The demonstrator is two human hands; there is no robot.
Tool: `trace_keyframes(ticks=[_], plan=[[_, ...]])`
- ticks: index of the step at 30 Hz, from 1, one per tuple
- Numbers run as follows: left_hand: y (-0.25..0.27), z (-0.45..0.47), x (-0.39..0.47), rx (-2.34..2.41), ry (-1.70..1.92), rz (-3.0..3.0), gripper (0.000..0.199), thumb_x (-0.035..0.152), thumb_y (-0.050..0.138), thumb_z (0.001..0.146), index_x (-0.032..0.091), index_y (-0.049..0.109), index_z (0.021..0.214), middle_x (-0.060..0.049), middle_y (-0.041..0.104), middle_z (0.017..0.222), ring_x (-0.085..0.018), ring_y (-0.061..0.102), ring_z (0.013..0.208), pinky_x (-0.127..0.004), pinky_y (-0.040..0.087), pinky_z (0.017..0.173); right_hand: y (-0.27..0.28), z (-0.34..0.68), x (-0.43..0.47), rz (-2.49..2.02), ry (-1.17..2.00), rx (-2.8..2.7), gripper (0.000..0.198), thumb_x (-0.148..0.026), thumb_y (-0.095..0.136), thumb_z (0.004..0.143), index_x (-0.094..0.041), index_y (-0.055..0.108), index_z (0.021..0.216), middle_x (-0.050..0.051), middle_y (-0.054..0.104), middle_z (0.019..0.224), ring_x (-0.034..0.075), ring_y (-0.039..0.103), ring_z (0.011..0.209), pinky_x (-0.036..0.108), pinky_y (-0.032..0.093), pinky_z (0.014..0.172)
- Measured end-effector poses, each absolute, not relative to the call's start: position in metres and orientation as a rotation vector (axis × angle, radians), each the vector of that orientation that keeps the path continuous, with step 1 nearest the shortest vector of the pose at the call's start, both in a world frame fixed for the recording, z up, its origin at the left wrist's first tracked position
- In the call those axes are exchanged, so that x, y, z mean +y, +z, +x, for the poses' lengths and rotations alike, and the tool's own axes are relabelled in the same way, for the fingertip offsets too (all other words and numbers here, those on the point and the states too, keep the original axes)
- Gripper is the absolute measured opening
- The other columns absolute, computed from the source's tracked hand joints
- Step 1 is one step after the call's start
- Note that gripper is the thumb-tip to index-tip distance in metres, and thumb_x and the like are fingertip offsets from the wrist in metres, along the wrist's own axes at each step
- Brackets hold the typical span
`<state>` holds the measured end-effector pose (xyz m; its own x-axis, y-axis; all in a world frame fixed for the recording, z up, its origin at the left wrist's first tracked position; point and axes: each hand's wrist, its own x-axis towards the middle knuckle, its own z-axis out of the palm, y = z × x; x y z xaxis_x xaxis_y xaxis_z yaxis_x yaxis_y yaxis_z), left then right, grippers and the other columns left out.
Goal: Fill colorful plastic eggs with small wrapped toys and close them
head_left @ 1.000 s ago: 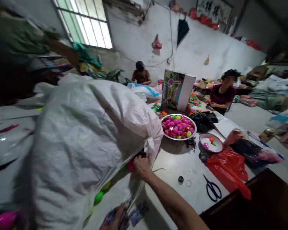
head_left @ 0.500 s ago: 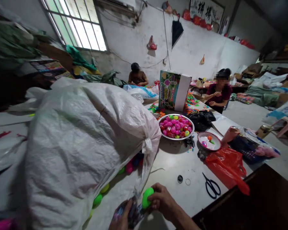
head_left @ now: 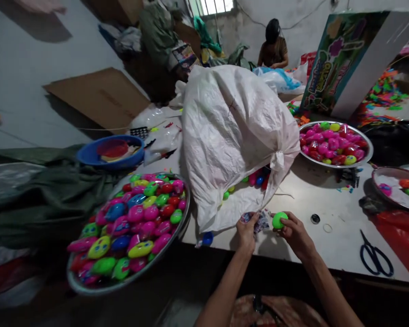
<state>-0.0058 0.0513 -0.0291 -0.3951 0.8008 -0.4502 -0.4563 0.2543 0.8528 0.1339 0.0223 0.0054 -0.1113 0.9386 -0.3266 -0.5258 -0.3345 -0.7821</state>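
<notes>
In my right hand [head_left: 296,235] a bright green plastic egg [head_left: 279,220] is pinched between thumb and fingers. My left hand [head_left: 246,235] grips some thin printed plastic film [head_left: 262,221], dark and patterned, just left of the egg. Both hands are over the table's front edge, close together. Behind them stands a large white woven sack [head_left: 230,131] with a knotted corner; coloured eggs [head_left: 253,178] show in its opening. To the left, a big basin [head_left: 127,281] is heaped with wrapped, face-printed eggs [head_left: 136,213].
A metal bowl [head_left: 337,166] of mostly pink eggs stands at right, before a printed carton [head_left: 330,68]. Scissors [head_left: 375,259], a small dark roll [head_left: 315,219] and a red bag [head_left: 395,236] lie nearer. A blue tub [head_left: 112,164] is at left; a person [head_left: 273,47] sits behind.
My view has swung left and down, bringing the big basin of eggs into sight. The green egg stays in my right hand and the film in my left; they look slightly farther apart.
</notes>
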Motion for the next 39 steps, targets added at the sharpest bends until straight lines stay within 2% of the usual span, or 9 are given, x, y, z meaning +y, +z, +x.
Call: trace_keyframes(ticks=[6,10,16,19,23,28,32,35,39], plan=[[-0.028,-0.003,0.049,1.304,1.313,0.372,0.033,0.024,0.08,0.046,0.012,0.062,0.07,0.0,0.062,0.06,-0.012,0.058,0.056,-0.024,0.046,0.058,-0.007,0.124,0.03,-1.193,1.497,-0.69,0.037,-0.035,0.074,0.06,-0.018,0.055,0.087,0.0,0.062,0.073,0.014,0.059,0.058,0.024,0.045,0.049],[-0.019,-0.009,0.043,1.022,1.089,0.342,0.04,0.022,0.081,0.048,0.012,0.065,0.083,-0.006,0.067,0.075,-0.016,0.062,0.065,-0.027,0.048,0.065,-0.002,0.128,0.05,-1.198,1.501,-0.876,0.035,-0.033,0.074,0.06,-0.017,0.055,0.085,-0.001,0.061,0.07,0.012,0.057,0.056,0.023,0.043,0.047],[-0.021,-0.015,0.043,0.964,0.988,0.284,0.032,0.015,0.08,0.048,0.011,0.061,0.075,-0.006,0.066,0.07,-0.018,0.063,0.063,-0.029,0.049,0.062,-0.005,0.137,0.068,-1.228,1.441,-0.906,0.032,-0.031,0.073,0.058,-0.017,0.057,0.082,-0.003,0.059,0.067,0.01,0.053,0.052,0.021,0.04,0.044],[-0.021,-0.019,0.046,0.947,0.985,0.243,0.031,0.015,0.076,0.054,0.011,0.061,0.081,-0.007,0.066,0.071,-0.018,0.063,0.064,-0.03,0.05,0.062,-0.002,0.15,0.071,-1.207,1.492,-0.978,0.03,-0.029,0.071,0.06,-0.017,0.057,0.082,-0.003,0.06,0.067,0.01,0.052,0.051,0.021,0.04,0.044],[-0.018,-0.021,0.048,0.978,0.979,0.238,0.031,0.026,0.075,0.06,0.009,0.063,0.084,-0.001,0.059,0.059,-0.009,0.054,0.048,-0.023,0.046,0.051,0.01,0.16,0.069,-1.107,1.741,-1.209,0.027,-0.023,0.069,0.061,-0.016,0.057,0.085,-0.002,0.059,0.068,0.011,0.053,0.055,0.021,0.04,0.044],[-0.022,-0.017,0.047,1.2,0.96,0.567,0.035,0.033,0.081,0.048,0.009,0.064,0.066,0.002,0.054,0.049,-0.005,0.042,0.037,-0.018,0.035,0.037,0.017,0.156,0.062,-1.082,1.819,-1.277,0.028,-0.023,0.069,0.062,-0.016,0.057,0.086,-0.002,0.059,0.071,0.012,0.054,0.059,0.021,0.043,0.047],[-0.031,-0.019,0.048,1.363,1.046,0.714,0.036,0.043,0.077,0.051,0.012,0.061,0.059,0.004,0.049,0.043,-0.005,0.039,0.036,-0.018,0.032,0.035,0.009,0.154,0.053,-1.157,1.607,-1.091,0.03,-0.03,0.069,0.064,-0.017,0.056,0.088,-0.001,0.06,0.074,0.013,0.056,0.058,0.026,0.046,0.051],[-0.033,-0.02,0.05,1.408,1.081,0.751,0.038,0.049,0.072,0.057,0.013,0.057,0.054,0.005,0.043,0.038,-0.005,0.035,0.034,-0.019,0.032,0.035,0.003,0.149,0.045,-1.2,1.429,-0.882,0.037,-0.035,0.068,0.067,-0.019,0.054,0.097,0.0,0.06,0.078,0.014,0.058,0.059,0.028,0.048,0.054],[-0.025,-0.017,0.05,1.35,1.027,0.742,0.041,0.052,0.068,0.06,0.014,0.056,0.053,0.004,0.044,0.038,-0.006,0.038,0.033,-0.019,0.028,0.035,0.001,0.139,0.037,-1.268,1.199,-0.873,0.041,-0.037,0.07,0.066,-0.02,0.054,0.099,0.0,0.059,0.08,0.013,0.055,0.061,0.026,0.046,0.054]])
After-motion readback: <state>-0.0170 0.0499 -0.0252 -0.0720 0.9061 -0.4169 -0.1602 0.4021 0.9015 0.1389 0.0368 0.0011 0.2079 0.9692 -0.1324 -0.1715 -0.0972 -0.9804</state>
